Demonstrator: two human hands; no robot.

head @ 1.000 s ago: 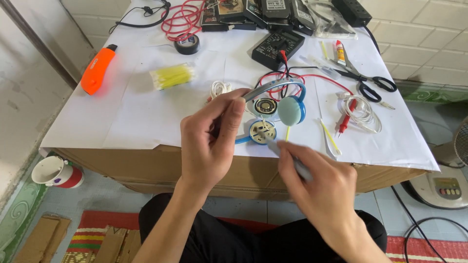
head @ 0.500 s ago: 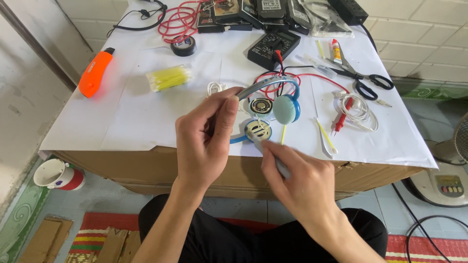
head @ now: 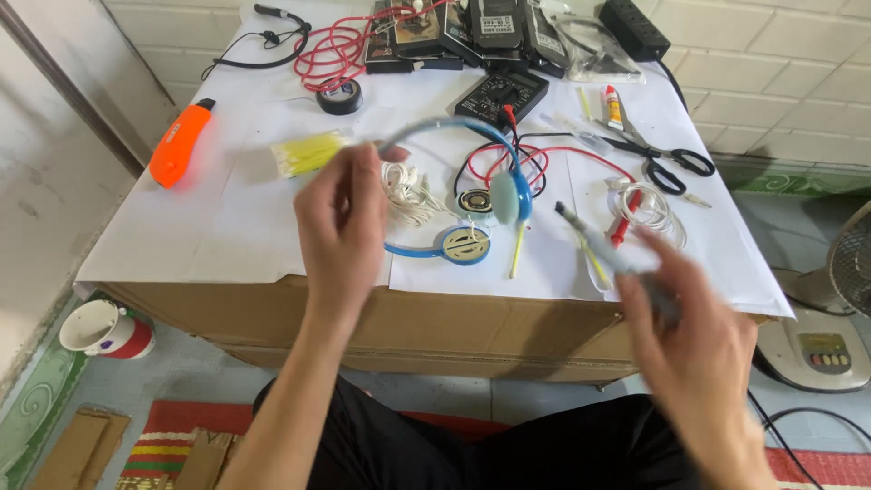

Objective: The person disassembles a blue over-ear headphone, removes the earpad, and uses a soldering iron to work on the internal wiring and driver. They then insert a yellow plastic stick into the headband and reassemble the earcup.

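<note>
While lifted off the table (head: 227,227):
Left hand (head: 340,227): clamped on blue headphone band (head: 454,132).
Right hand (head: 699,336): closed around grey tool (head: 599,240).

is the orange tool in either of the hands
No, the orange tool lies on the white paper at the table's far left, apart from both hands.
</note>
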